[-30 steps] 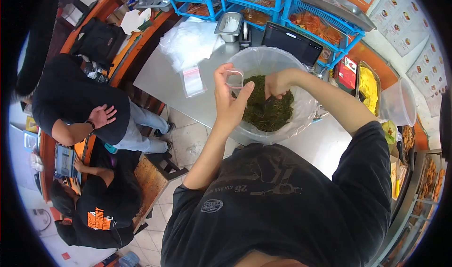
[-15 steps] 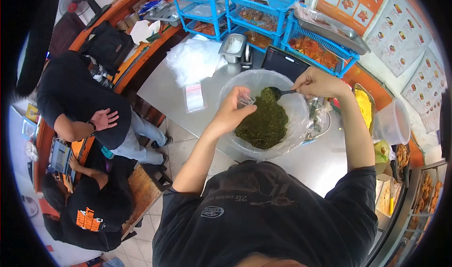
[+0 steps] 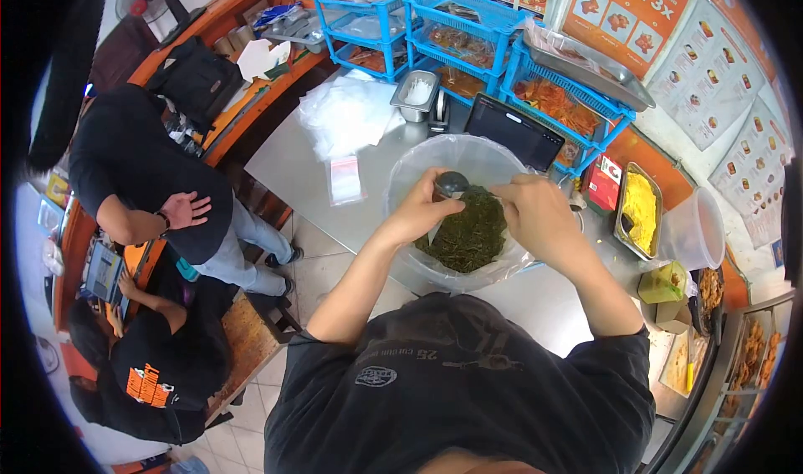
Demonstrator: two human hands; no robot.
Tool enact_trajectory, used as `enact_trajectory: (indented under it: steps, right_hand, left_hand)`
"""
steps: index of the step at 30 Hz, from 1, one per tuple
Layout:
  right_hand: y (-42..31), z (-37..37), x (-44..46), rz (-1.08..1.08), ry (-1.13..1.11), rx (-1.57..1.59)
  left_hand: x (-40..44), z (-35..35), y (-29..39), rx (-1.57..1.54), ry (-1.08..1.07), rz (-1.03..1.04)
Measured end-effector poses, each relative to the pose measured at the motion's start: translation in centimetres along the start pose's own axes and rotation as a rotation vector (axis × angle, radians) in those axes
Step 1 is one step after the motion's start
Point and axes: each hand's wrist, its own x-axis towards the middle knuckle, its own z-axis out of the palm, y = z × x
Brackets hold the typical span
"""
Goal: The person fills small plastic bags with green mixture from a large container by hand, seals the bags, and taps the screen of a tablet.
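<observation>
A clear plastic tub [image 3: 401,261] holds a dark green, leafy mixture [image 3: 464,240]. Over its left side, my left hand [image 3: 422,210] is closed around a small clear plastic bag [image 3: 433,235]. A dark spoon [image 3: 452,183] has its round bowl, back side up, at the mouth of the bag. My right hand [image 3: 535,215] is closed on the spoon's handle above the right side of the tub; the fingers hide most of the handle.
Beyond the tub are a tablet [image 3: 514,131], a metal container [image 3: 416,91], plastic bags [image 3: 343,114] and blue racks [image 3: 456,10]. A yellow-filled tray [image 3: 640,210] stands right. Two people [image 3: 159,164] [image 3: 159,348] are at the left.
The spoon, which held green mixture at the tub's far right, is now at the small bag in my left hand. My right hand has come down and left. The view has shifted slightly.
</observation>
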Motion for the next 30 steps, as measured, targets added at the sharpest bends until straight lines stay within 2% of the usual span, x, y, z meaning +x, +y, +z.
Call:
enact_trajectory:
  steps: [4,7,10,13,16,19,22,25,28,30]
  right_hand:
    - [1.2,0.5,-0.1,-0.026,0.034,0.194]
    - [2.3,0.5,0.2,0.08,0.016,0.174]
    - [3.8,3.6,0.1,0.107,-0.144,-0.071]
    - [4.2,6.2,0.4,0.075,-0.434,-0.216]
    - [3.8,5.8,0.4,0.042,-0.446,-0.164]
    - [1.4,4.4,1.4,-0.004,0.068,0.41]
    - [-1.6,4.5,1.0,-0.031,0.221,0.529]
    - [-0.9,6.7,0.8,-0.077,0.248,0.46]
    - [-0.5,6.7,0.7,-0.12,0.252,0.342]
    - [-0.5,6.6,0.6,-0.15,0.257,0.261]
  left_hand:
    - [-0.1,-0.5,-1.4,0.094,0.025,0.038]
    - [-0.9,-0.7,-1.6,0.355,0.11,0.083]
    - [-1.0,-0.5,-2.3,0.532,0.213,0.191]
    - [-1.3,-0.1,-1.9,0.568,0.233,0.262]
    - [-2.0,0.6,-0.5,0.569,0.243,0.248]
    - [-2.2,1.3,0.1,0.733,0.264,0.379]
    - [-2.1,2.1,0.1,0.695,0.314,0.434]
    - [-2.1,2.2,-0.1,0.723,0.303,0.436]
    - [-3.0,2.2,1.2,0.777,0.38,0.491]
    - [-3.3,1.8,1.5,0.964,0.378,0.653]
